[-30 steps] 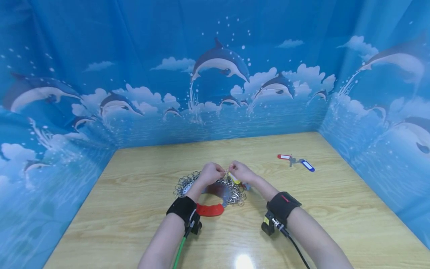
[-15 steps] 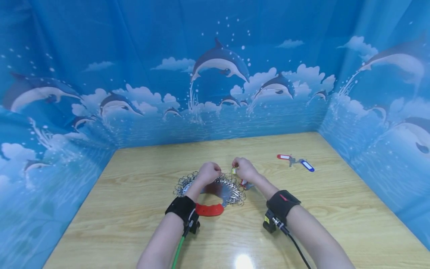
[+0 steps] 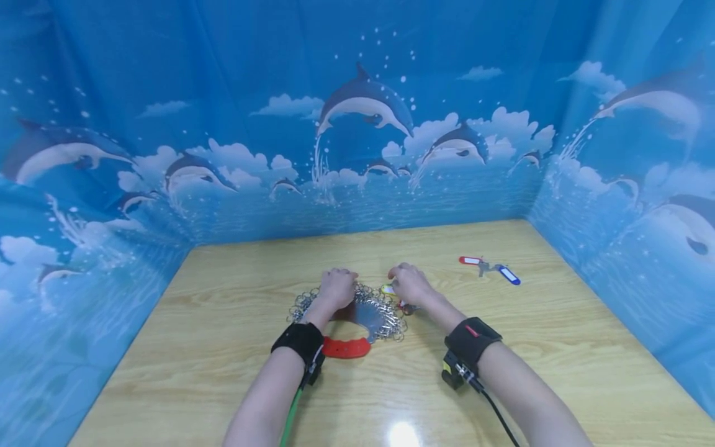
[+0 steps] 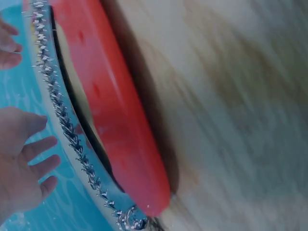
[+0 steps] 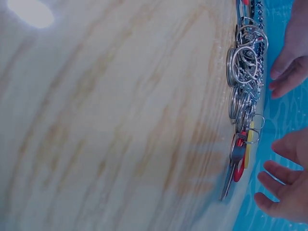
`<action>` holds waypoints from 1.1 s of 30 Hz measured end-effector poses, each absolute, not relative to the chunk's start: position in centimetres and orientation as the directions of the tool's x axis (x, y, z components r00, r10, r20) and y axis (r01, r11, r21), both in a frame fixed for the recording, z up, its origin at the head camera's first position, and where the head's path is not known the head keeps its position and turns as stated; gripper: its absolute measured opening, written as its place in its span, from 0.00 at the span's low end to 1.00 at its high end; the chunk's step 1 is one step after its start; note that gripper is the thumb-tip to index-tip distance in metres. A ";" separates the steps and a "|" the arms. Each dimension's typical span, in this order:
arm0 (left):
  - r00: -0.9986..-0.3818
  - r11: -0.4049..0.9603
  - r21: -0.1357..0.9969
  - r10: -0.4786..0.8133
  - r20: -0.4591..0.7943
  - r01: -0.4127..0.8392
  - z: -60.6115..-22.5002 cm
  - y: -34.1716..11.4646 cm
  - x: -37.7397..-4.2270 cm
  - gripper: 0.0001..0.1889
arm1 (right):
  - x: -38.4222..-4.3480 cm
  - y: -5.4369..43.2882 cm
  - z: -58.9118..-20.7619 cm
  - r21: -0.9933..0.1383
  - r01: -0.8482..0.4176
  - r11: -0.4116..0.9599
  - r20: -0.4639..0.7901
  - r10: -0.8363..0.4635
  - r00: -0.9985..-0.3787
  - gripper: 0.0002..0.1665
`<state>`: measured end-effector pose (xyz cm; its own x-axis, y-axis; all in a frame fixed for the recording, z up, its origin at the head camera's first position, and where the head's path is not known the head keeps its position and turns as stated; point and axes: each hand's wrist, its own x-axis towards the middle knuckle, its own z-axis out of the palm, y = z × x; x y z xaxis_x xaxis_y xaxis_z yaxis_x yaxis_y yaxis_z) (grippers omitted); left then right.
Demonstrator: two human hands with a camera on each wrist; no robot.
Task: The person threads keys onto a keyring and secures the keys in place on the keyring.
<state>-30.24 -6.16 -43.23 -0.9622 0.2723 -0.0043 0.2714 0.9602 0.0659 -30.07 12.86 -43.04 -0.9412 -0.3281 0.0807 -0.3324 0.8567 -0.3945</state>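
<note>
A large metal key holder with a red handle [image 3: 346, 348] lies on the table, its curved metal plate [image 3: 368, 315] fringed with many small rings and clips [image 5: 246, 65]. My left hand [image 3: 337, 288] is over its far left side, fingers spread and holding nothing in the left wrist view. My right hand [image 3: 412, 284] is just beyond its right edge; the right wrist view shows its fingers loosely bent, apart from the rings. Between the hands, beside the rings, is a yellow key tag [image 3: 388, 289]. A red key tag [image 5: 239, 166] with a key [image 5: 228, 180] lies there too, partly hidden.
Farther right on the table lie a red tag [image 3: 470, 261] and a blue tag [image 3: 509, 275] with keys [image 3: 485, 267] between them. A blue dolphin-print curtain [image 3: 357, 124] encloses the back and sides of the wooden table [image 3: 234, 292].
My hands have moved apart. The right hand pinched the yellow key tag earlier and has let it go by the rings. My left hand has shifted slightly left and its fingers have spread.
</note>
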 end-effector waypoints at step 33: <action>-0.934 0.932 -0.078 0.356 0.023 0.353 -44.5 -4.6 -31.2 0.08 | -29.9 15.1 -43.7 -0.313 -0.371 0.875 0.111 -0.354 -0.929 0.12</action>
<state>-31.18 -4.58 -44.52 -0.9342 0.3559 0.0225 0.3533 0.9323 -0.0781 -29.85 15.09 -43.69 -0.9287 -0.3537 0.1112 -0.3705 0.8745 -0.3129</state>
